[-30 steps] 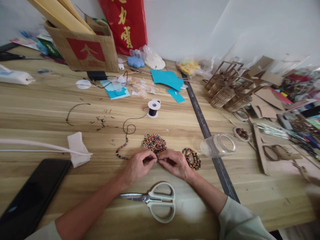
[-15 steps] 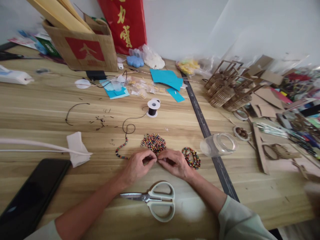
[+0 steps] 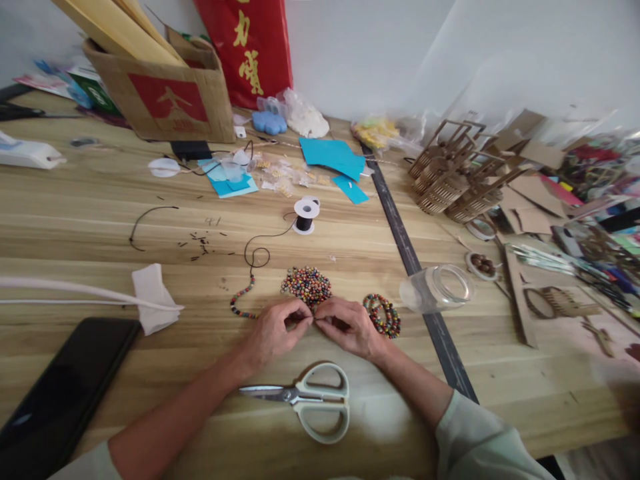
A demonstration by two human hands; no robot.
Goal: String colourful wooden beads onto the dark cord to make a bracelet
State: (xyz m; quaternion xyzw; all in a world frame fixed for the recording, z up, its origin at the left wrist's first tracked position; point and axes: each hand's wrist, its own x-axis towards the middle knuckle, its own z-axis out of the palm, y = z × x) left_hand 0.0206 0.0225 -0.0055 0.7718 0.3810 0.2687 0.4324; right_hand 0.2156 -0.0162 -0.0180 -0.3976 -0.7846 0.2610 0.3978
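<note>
My left hand is closed in a pinch, thumb against forefinger. A black cord strung with small multicoloured beads runs in under this hand. My right hand also pinches, its fingertips meeting those of the left; what lies between them is too small and covered to make out. Just beyond the fingertips sits a pile of loose, colourful round beads. From the strung beads the cord loops back to a white spool of black cord. Beside my right hand lies a coiled bead strand.
Scissors with pale handles lie in front of my wrists. A clear glass jar rests on its side at right, across a dark strip. A black phone lies left; small woven baskets and a cardboard box stand behind.
Both hands keep the same pinch and place. A blurred shape at the far right edge has shifted outward, showing more of the table there.
</note>
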